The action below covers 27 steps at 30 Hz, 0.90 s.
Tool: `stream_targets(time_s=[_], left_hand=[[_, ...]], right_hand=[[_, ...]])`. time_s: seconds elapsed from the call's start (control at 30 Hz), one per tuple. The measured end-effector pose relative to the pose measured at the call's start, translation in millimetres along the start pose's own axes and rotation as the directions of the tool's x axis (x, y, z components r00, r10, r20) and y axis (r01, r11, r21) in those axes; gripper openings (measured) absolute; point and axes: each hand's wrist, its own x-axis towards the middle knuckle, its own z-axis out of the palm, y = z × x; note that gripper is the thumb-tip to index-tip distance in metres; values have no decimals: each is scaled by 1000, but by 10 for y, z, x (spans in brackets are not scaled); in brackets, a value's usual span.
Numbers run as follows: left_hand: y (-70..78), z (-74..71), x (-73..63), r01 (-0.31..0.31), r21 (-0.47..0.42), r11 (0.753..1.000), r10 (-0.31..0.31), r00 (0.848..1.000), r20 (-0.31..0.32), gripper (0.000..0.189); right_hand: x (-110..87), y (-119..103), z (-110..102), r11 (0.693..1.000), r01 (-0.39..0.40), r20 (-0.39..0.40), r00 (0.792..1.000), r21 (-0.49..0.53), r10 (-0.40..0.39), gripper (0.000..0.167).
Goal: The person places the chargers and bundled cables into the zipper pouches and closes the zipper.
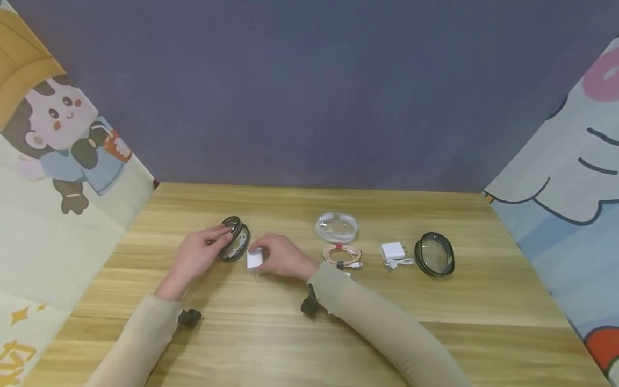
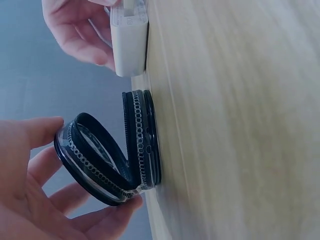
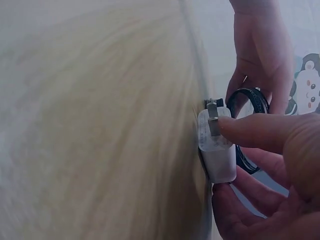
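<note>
My left hand (image 1: 195, 255) holds up the lid of a small round clear case with black zipper edging (image 1: 240, 250), at the left of the table. In the left wrist view the case (image 2: 142, 145) stands unzipped, its lid (image 2: 90, 160) tilted up between thumb and fingers. Something white, like a coiled cable, shows inside it in the head view. Just right of the case, my right hand (image 1: 282, 257) pinches a white charger plug (image 1: 254, 259). The plug's metal prongs (image 3: 213, 120) show in the right wrist view, with the thumb against them.
On the wooden table (image 1: 251, 344) lie a clear white-edged case (image 1: 336, 228), a coiled beige cable (image 1: 341, 255), another white charger (image 1: 392, 251) with a short white cable (image 1: 398, 262), and a second black-edged case (image 1: 434, 255). Another white item is partly hidden by my right sleeve.
</note>
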Motion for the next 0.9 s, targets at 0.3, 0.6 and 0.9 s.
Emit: stream_targets(time_s=[0.3,0.6,0.9], left_hand=[[-13,4,-19,7,2,1000,-7,1000,-13,47],[-13,-1,8,-1,3,1000,1,1000,-24,48],[-8,-18,0,16,4,1000,-16,1000,-12,49]], right_hand=[[-10,-8,52,999,-30,-2,1000,24,30,39],[-12,1,27,999,-44,-12,999,14,44,40],[3,22,32,998,-52,-35,998,36,53,47]])
